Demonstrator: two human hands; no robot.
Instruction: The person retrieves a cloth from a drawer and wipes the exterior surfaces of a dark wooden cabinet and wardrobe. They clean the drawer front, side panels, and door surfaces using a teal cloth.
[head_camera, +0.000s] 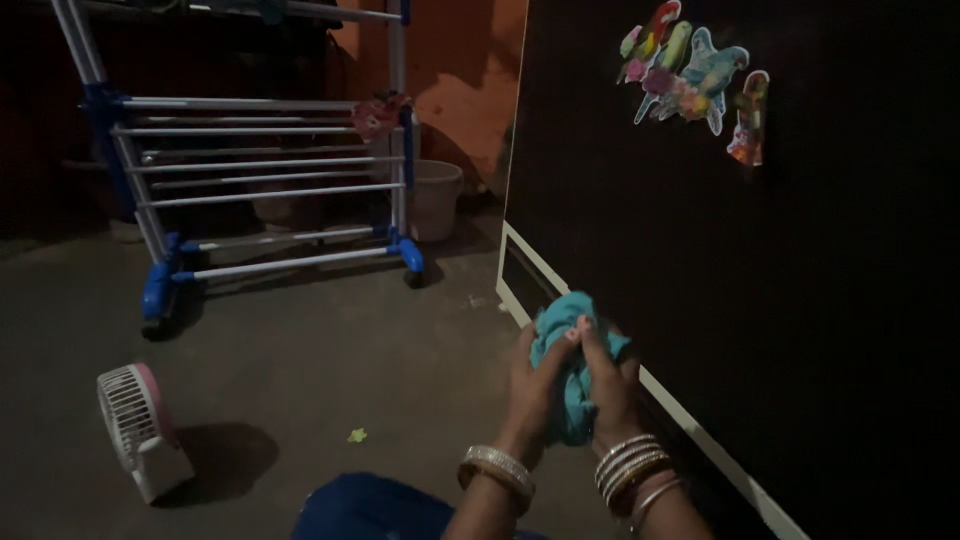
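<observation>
A teal cloth is bunched between both my hands, low in the middle of the view. My left hand wraps its left side and my right hand clasps its right side, fingers closed on the fabric. Both wrists wear several metal bangles. The cloth sits right beside the lower edge of a tall dark cabinet with a white bottom trim. Colourful bird stickers are stuck high on the cabinet's face.
A blue and white drying rack stands at the back left, with a pale bucket beside it. A small pink and white fan sits on the grey floor at the left. My blue-clad knee is at the bottom.
</observation>
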